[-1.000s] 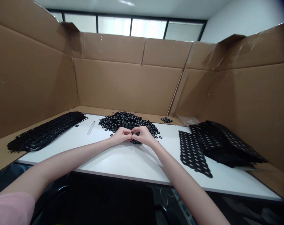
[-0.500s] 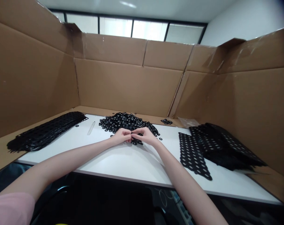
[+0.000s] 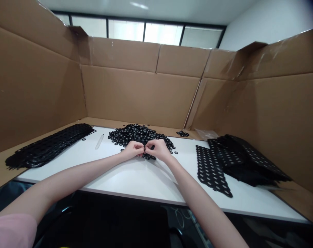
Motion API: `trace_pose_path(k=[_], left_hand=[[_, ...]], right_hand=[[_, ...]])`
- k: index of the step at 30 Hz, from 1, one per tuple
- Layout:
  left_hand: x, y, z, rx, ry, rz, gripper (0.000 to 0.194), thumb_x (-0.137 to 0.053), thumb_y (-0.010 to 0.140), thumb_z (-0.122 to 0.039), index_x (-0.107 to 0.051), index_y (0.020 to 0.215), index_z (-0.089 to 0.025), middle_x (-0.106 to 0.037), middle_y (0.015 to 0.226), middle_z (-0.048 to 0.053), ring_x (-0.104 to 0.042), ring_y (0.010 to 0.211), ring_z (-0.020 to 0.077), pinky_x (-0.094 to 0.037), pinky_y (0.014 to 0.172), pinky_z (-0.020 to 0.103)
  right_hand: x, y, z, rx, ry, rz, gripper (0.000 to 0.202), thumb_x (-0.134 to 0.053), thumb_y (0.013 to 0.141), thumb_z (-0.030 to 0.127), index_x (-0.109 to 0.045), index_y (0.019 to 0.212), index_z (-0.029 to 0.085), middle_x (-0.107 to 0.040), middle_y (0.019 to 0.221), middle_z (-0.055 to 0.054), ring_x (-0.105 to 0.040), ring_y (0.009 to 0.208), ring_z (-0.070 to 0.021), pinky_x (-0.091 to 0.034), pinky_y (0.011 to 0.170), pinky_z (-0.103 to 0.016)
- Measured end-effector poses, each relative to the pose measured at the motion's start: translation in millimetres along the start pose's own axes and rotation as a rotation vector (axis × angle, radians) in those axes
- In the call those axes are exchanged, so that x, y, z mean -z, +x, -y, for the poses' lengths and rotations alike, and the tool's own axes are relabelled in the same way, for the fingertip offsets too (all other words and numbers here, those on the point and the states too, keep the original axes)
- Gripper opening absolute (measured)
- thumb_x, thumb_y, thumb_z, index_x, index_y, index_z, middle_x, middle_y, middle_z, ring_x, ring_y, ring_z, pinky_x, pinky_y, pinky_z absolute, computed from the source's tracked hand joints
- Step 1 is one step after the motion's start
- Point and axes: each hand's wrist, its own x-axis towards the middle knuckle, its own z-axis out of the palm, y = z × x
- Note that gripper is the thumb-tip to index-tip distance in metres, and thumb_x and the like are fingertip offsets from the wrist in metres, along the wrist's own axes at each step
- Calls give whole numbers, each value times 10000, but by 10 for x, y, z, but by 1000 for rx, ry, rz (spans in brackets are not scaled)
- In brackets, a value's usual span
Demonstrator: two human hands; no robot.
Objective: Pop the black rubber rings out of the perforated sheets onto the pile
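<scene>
Where the left hand [image 3: 133, 150] and right hand [image 3: 158, 150] meet, they're both pinching one small dark piece [image 3: 144, 149] between them, way too tiny to make out. Big pile of black rings [image 3: 135, 133] sits just past them, far side of the bench [image 3: 130, 179].

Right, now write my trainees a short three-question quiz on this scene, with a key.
1. True or false: the left hand and the right hand are far apart.
2. From the wearer's view, the pale pen-like object lies on which side of the pile of black rings? A) left B) right
3. Fill in: the perforated black sheet at the right lies on the white ____.

Key: 1. False, they are close together; 2. A; 3. tabletop.
</scene>
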Motion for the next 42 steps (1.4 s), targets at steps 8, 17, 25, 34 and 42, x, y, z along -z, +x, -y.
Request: trace_pose_path(k=[8, 17, 25, 34, 42], left_hand=[[41, 6, 24, 47, -65, -82, 194, -497, 722, -211, -610, 605, -105, -548, 453, -11, -413, 407, 61, -318, 447, 175], [99, 30, 125, 88, -161, -163, 241, -503, 744, -258, -577, 565, -113, -575, 471, 11, -398, 382, 57, -279, 425, 186], [98, 47, 123, 71, -228, -162, 245, -521, 761, -303, -614, 650, -105, -577, 490, 15, -422, 406, 67, -297, 436, 194], [82, 26, 85, 60, -240, -122, 316, -574, 758, -403, -564, 621, -118, -585, 514, 19, -480, 435, 84, -351, 457, 208], [13, -18, 16, 8, -168, -125, 330, -619, 731, -439, -561, 719, -115, -557, 551, -14, -488, 481, 71, -377, 482, 189]], right_hand=[[30, 52, -173, -101, 116, -129, 140, -544, 686, 228, -658, 621, 178, -688, 625, -5, -627, 629, -138, -425, 628, -212], [118, 1, -793, -307, 57, -285, 247, -512, 764, 280, -695, 875, 156, -714, 769, -56, -648, 708, -180, -473, 683, -270], [-99, 51, -452, -65, -38, -206, 267, -499, 832, 299, -674, 1012, 207, -669, 909, -67, -573, 886, -189, -418, 801, -300], [-188, 11, -167, 71, 151, -37, 75, -662, 691, 203, -684, 760, 182, -685, 737, -10, -585, 664, -125, -429, 642, -226], [-181, 32, -165, 29, 106, -110, 157, -727, 629, 281, -655, 729, 182, -643, 666, -1, -560, 630, -127, -427, 606, -231]])
